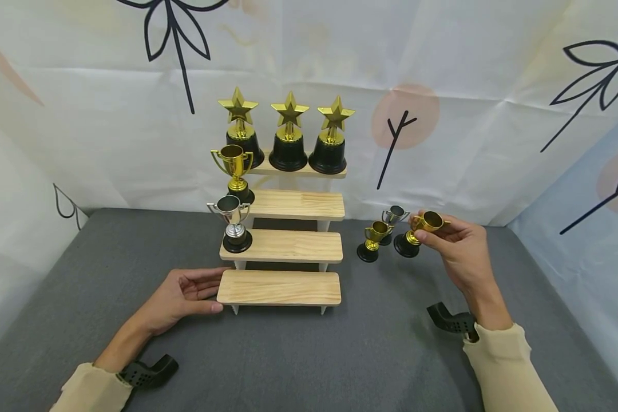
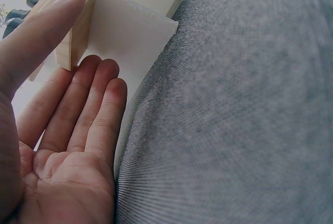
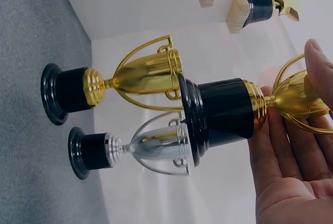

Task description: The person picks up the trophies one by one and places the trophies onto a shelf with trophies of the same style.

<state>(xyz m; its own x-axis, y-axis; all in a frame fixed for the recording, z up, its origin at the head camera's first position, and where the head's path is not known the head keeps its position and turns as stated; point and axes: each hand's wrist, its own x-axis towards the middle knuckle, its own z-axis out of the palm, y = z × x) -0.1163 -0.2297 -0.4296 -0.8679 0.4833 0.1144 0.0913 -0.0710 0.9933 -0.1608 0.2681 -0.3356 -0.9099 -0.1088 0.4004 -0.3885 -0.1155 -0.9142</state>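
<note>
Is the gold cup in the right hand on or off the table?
Off the table: in the right wrist view, the right hand holds the gold cup with a gap below its black base.

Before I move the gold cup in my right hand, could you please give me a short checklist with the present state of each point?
1. Right hand grips the held gold cup: ok, thumb and fingers hold its upper part.
2. Standing gold cup and nearby silver cup upright on the table: ok.
3. Second step from top has space: ok, bare wood right of its gold cup.
4. Top step has space: not ok, three star trophies fill it.
5. Left hand steadies the stand: cannot tell; it lies at the bottom step's left end.
</note>
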